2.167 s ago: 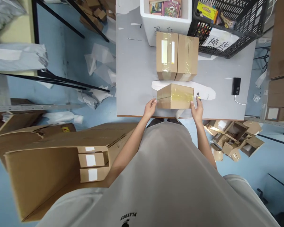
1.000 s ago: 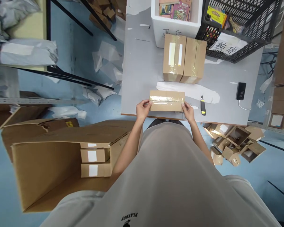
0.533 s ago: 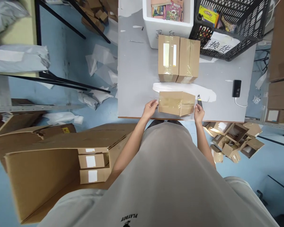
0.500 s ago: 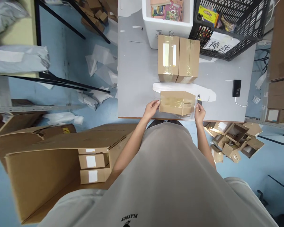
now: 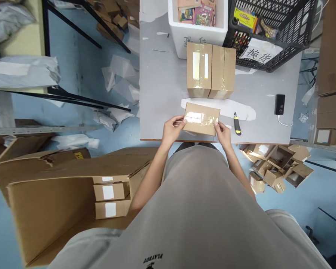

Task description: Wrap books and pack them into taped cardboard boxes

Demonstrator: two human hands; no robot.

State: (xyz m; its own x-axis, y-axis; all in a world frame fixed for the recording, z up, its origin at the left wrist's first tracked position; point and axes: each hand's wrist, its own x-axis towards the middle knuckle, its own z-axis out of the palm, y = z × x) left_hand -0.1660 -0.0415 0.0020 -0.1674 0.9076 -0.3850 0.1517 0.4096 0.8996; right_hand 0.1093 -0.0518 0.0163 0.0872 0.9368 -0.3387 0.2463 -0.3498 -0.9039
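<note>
Between my two hands is a small taped cardboard box (image 5: pixel 201 118), slightly tilted, with a white label under shiny tape on its upper face. My left hand (image 5: pixel 173 129) grips its left end, and my right hand (image 5: pixel 223 133) holds the right end with the thumb on top. A black and yellow utility knife (image 5: pixel 237 124) lies on the table to the right of my right hand. Behind the held box, two taped cardboard boxes (image 5: pixel 199 70) stand side by side.
At the table's back are a white foam bin (image 5: pixel 179 41) of booklets and a black plastic crate (image 5: pixel 271 65). A phone-sized black device (image 5: pixel 280 104) with a cable lies at right. A large open carton (image 5: pixel 56 216) stands lower left; opened boxes (image 5: pixel 280 168) lie on the floor at right.
The utility knife has left my right hand and lies on the table. That hand has moved left onto the box, which is turned so its labelled face shows.
</note>
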